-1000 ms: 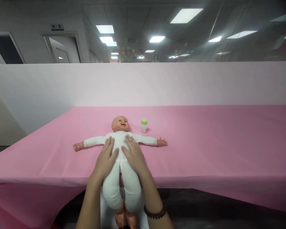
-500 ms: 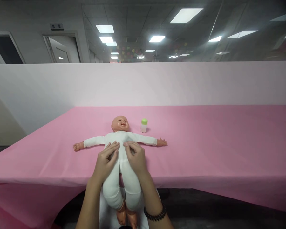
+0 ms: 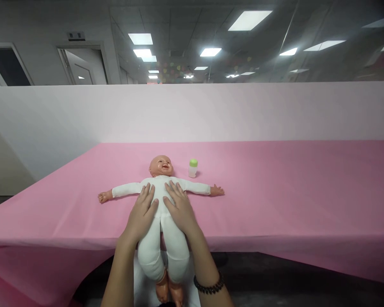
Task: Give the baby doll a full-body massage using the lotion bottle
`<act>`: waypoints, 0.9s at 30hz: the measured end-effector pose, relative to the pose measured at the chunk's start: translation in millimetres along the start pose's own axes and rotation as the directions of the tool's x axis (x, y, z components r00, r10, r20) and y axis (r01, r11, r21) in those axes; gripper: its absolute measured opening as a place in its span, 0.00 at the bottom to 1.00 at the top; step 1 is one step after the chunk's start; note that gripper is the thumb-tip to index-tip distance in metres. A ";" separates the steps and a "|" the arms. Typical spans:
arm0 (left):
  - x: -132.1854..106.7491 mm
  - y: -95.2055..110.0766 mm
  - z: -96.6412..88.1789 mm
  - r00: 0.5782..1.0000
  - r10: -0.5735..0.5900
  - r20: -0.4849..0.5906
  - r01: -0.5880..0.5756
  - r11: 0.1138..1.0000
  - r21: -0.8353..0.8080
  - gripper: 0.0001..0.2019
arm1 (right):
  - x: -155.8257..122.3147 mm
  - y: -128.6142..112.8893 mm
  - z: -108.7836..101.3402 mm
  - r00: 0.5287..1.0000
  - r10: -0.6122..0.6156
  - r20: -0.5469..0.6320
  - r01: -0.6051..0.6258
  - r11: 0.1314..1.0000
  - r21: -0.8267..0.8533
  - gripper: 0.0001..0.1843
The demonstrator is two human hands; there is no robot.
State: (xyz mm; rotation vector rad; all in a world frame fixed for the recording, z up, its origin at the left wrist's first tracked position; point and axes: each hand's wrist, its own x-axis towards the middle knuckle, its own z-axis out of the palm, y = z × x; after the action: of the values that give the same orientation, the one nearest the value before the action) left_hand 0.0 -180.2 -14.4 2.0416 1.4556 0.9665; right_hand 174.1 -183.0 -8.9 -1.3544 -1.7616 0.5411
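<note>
fingers (image 3: pixel 146 192) again flat on doll (image 3: pixel 161 190)

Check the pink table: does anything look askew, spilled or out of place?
Only the doll: its legs hang past the near edge of the table, while the left hand and right hand lie flat on its torso. The green-capped bottle stands upright; nothing spilled.

We see a baby doll (image 3: pixel 161 191) in a white bodysuit, supine on the pink counter (image 3: pixel 275 192), arms spread wide, legs overhanging the near edge.
</note>
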 end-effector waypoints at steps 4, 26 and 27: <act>0.5 -10.6 5.8 0.990 -0.125 -0.061 0.119 0.988 -0.103 0.37 | 1.3 5.4 6.2 0.994 0.039 -0.099 -0.031 0.996 0.086 0.31; -0.1 4.6 -2.1 0.978 0.205 0.024 -0.206 0.978 0.031 0.25 | -3.6 -0.2 0.9 0.990 -0.132 -0.048 0.136 0.987 0.089 0.22; -0.1 4.9 -2.2 0.981 0.189 0.028 -0.190 0.981 0.038 0.25 | -3.3 -0.3 0.3 0.993 -0.114 -0.028 0.116 0.991 0.071 0.23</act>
State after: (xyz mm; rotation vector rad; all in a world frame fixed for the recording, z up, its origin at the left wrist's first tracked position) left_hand 1.3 -182.0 -9.6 2.2466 1.2954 0.9888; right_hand 173.9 -186.2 -10.0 -1.1964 -1.7712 0.5179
